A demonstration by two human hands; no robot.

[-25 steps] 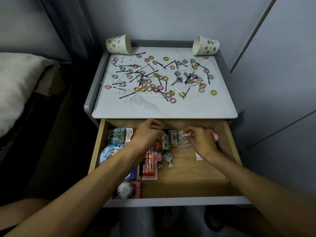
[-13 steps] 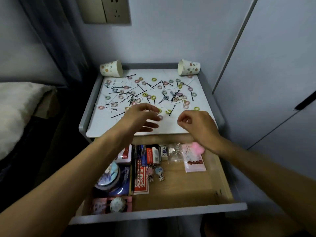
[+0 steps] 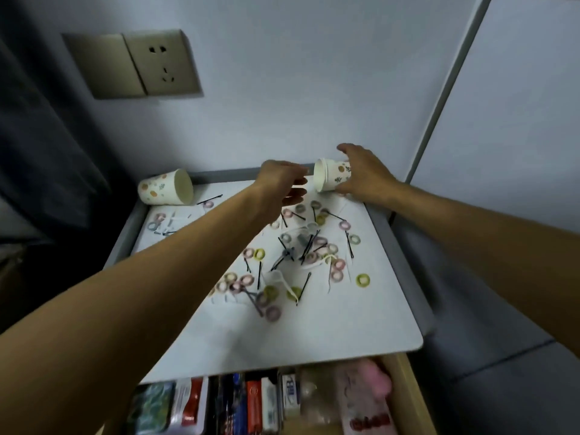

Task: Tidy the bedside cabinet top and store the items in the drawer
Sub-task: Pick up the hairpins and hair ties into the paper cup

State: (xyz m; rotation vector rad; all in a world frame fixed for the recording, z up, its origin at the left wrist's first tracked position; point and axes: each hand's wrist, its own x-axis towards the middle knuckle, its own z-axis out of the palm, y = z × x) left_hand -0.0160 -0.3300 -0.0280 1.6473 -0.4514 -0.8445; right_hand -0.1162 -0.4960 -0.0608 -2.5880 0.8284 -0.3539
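- The right paper cup [image 3: 332, 175] lies on its side at the 1 o'clock corner of the cabinet top [image 3: 361, 315]. Its long axis runs 9 to 3 and its mouth faces 9 o'clock.
- The left paper cup [image 3: 163, 188] also lies on its side, at the 11 o'clock corner. Its mouth faces 3 o'clock and shows a pale inner wall.
- Small coloured hair rings [image 3: 362, 280] and black hairpins [image 3: 303, 285] are scattered over the top between the cups and toward its centre.
- The drawer [image 3: 408, 390] stands open at 6 o'clock. It holds blurred packets and boxes in a row, with a pink item [image 3: 373, 375] toward the right.
- The right hand [image 3: 365, 178] covers the right cup's base end, thumb above and fingers beneath. I cannot tell whether it grips.
- The left hand [image 3: 279, 183] has loosely extended fingers just beside that cup's mouth and holds nothing.
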